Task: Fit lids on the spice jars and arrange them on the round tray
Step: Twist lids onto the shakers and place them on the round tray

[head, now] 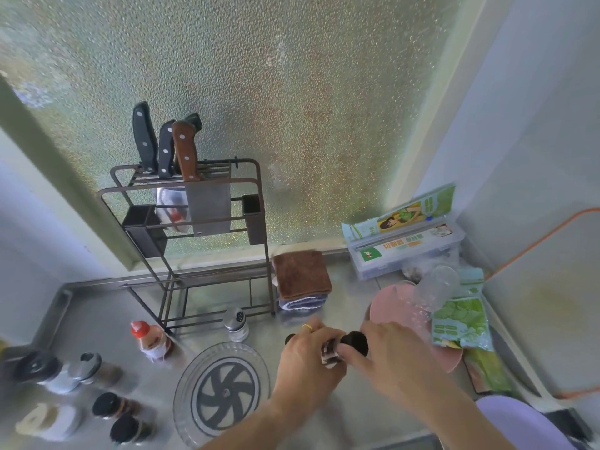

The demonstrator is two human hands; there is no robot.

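My left hand (306, 362) grips a small spice jar (330, 351) above the steel counter, right of the round tray. My right hand (386, 352) holds a black lid (356, 342) against the jar's top. The clear round tray (191, 378), with a dark pinwheel pattern in its middle, lies flat with nothing on it. A glass shaker with a silver perforated cap (237, 323) stands just behind the tray. Another black lid (289, 338) peeks out behind my left hand. Several lidded jars (112, 405) lie at the lower left.
A metal knife rack (201, 222) with knives stands at the back. A red-capped sauce bottle (151, 341) is left of the tray. Folded cloths (302, 280), a cling-film box (406, 251), a pink plate (386, 306) and green packets (461, 319) crowd the right.
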